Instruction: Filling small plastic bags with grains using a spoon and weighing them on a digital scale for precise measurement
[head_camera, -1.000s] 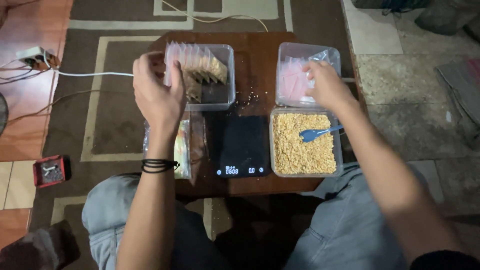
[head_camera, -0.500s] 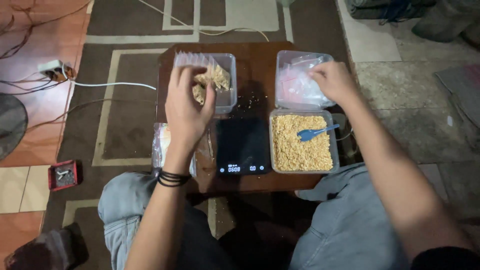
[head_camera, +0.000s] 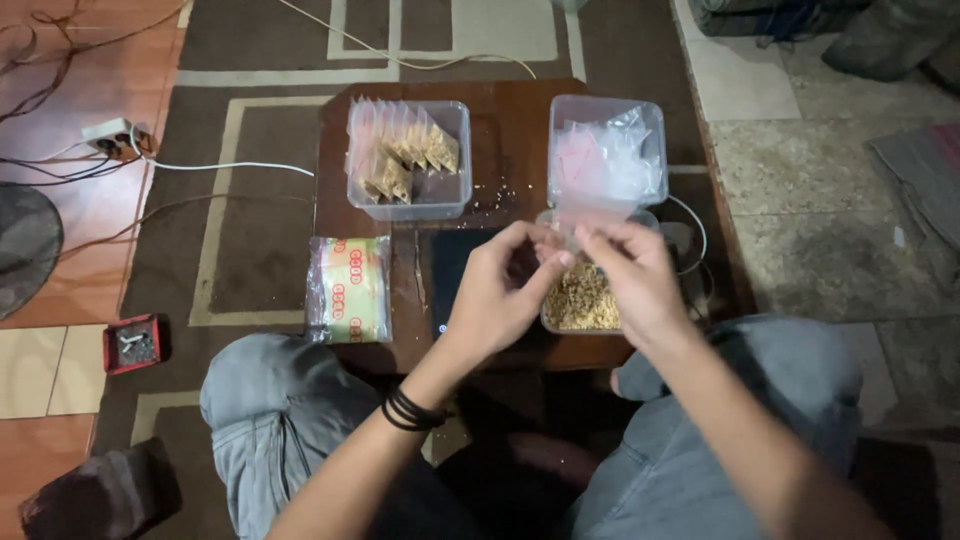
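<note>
**Both hands meet on a small clear pouch above the grain tub**

Head view: the left hand (head_camera: 497, 290) and right hand (head_camera: 632, 275) are drawn together over the low wooden table (head_camera: 510, 130), fingertips pinched on the top edge of a small clear plastic pouch (head_camera: 563, 232). Each hand is narrowed to a pinch, not spread. The pouch looks empty, thin and very light; it is limp and probably slippery, so the mouth edges are the place to grip it, one side per hand. Just beneath the hands sits the tub of yellowish grain (head_camera: 583, 300), mostly hidden by them. The dark scale (head_camera: 452, 270) lies under the left hand. Beyond the right hand is the tub of empty pouches (head_camera: 606, 160); beyond the left, the tub of filled pouches (head_camera: 408, 160). To the left hand's outer side lies a printed packet (head_camera: 348, 288).

A second ago the hands were well apart, the left at the filled pouches and the right reaching into the empty ones; the blue scoop then showing in the grain is now covered.
</note>
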